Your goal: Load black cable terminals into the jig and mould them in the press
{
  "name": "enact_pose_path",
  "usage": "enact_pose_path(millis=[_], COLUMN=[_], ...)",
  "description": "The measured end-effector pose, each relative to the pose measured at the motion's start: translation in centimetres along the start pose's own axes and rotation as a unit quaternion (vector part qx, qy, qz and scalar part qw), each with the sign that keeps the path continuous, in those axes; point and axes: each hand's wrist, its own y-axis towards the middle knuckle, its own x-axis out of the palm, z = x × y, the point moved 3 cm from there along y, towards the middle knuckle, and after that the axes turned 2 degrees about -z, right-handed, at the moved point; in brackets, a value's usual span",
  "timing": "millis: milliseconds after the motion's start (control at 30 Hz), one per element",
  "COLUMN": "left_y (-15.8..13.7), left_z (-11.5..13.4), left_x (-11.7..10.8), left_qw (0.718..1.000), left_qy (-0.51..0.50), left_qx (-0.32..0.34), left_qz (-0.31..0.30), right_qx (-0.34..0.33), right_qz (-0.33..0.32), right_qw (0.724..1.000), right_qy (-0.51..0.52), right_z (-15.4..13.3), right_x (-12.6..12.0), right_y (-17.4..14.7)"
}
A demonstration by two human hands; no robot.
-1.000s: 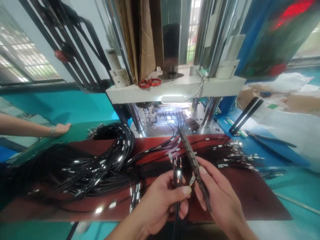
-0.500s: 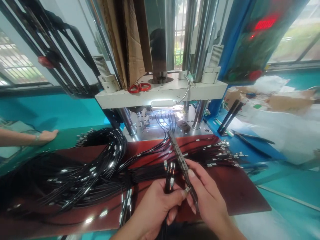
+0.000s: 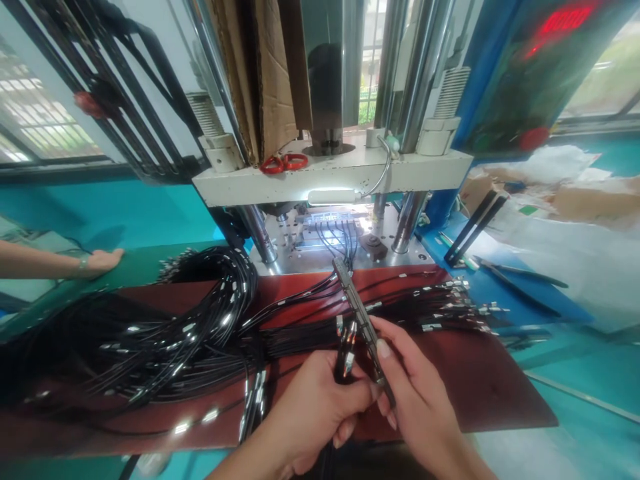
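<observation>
My left hand (image 3: 320, 403) is closed around a few black cables (image 3: 345, 353), whose metal-tipped ends stick up above the fist. Held in my right hand (image 3: 415, 393) is a long dark metal bar (image 3: 354, 303) with notches along it, tilted up and to the left. The left thumb and fingertips meet the lower part of the bar, so the two hands nearly touch. What lies between those fingertips is hidden. Beneath both hands, many black cables (image 3: 200, 353) lie over a reddish-brown board (image 3: 490, 393).
A press with a pale plate (image 3: 280, 187) stands ahead, cables running into its lit fixture (image 3: 330, 230). Red-handled scissors (image 3: 284, 163) rest on the plate. Black tweezers (image 3: 520, 280) lie on a blue surface at right. Another person's hand (image 3: 103, 261) rests at left.
The view has shifted slightly, so the press sits a little higher and the board further right. My left hand has moved slightly against the bar; both hands keep their holds.
</observation>
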Motion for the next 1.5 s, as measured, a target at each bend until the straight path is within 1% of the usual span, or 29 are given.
enact_pose_path(millis=[100, 200, 267, 367, 400, 467, 567, 667, 767, 833, 967, 1033, 1133, 1200, 1500], left_y=[0.1, -0.1, -0.3, -0.3, -0.2, 0.0, 0.0, -0.2, -0.2, -0.1, 0.1, 0.0, -0.2, -0.4, -0.4], left_z=[0.1, 0.0, -0.2, -0.3, -0.3, -0.5, -0.7, -0.7, -0.3, 0.1, 0.4, 0.1, -0.4, -0.7, -0.7], left_x=[-0.1, -0.5, -1.1, -2.0, -2.3, -2.6, -2.4, -1.9, -1.7, -1.6, -1.0, -0.8, -0.4, -0.1, 0.3], left_qw=[1.000, 0.999, 0.995, 0.984, 0.982, 0.980, 0.980, 0.984, 0.984, 0.984, 0.992, 0.994, 0.994, 0.994, 0.995], left_qy=[-0.003, -0.043, -0.099, -0.173, -0.186, -0.195, -0.185, -0.167, -0.147, -0.137, -0.102, -0.074, -0.038, -0.017, 0.021], left_qx=[0.009, -0.018, -0.026, 0.004, 0.011, 0.023, 0.042, 0.031, 0.019, 0.009, -0.005, -0.005, -0.021, -0.030, -0.010], left_qz=[-0.005, -0.001, 0.015, 0.032, 0.034, 0.044, 0.053, 0.055, 0.096, 0.111, 0.079, 0.085, 0.105, 0.106, 0.094], right_qx=[-0.017, -0.027, -0.009, 0.040, 0.052, 0.056, 0.049, 0.047, 0.048, 0.059, 0.055, 0.042, 0.028, 0.028, 0.017], right_qz=[0.007, 0.017, 0.030, 0.066, 0.070, 0.061, 0.055, 0.067, 0.059, 0.047, 0.047, 0.028, -0.011, -0.023, -0.015], right_qw=[0.999, 0.999, 0.999, 0.994, 0.992, 0.992, 0.992, 0.991, 0.992, 0.993, 0.994, 0.995, 0.996, 0.997, 1.000], right_qy=[-0.028, -0.019, 0.017, 0.078, 0.089, 0.098, 0.104, 0.106, 0.099, 0.092, 0.085, 0.085, 0.080, 0.069, 0.019], right_z=[0.4, 0.6, 0.6, 0.6, 0.6, 0.6, 0.4, 0.4, 0.4, 0.4, 0.2, 0.1, -0.1, -0.1, -0.5], right_x=[0.0, 0.0, -0.2, -1.0, -1.2, -1.6, -1.6, -1.4, -1.2, -1.2, -1.7, -1.9, -1.9, -1.7, -1.1], right_y=[0.3, 0.4, 0.3, -0.1, -0.2, -0.4, -0.6, -0.7, -0.5, -0.4, -0.6, -0.6, -0.4, -0.4, -0.7])
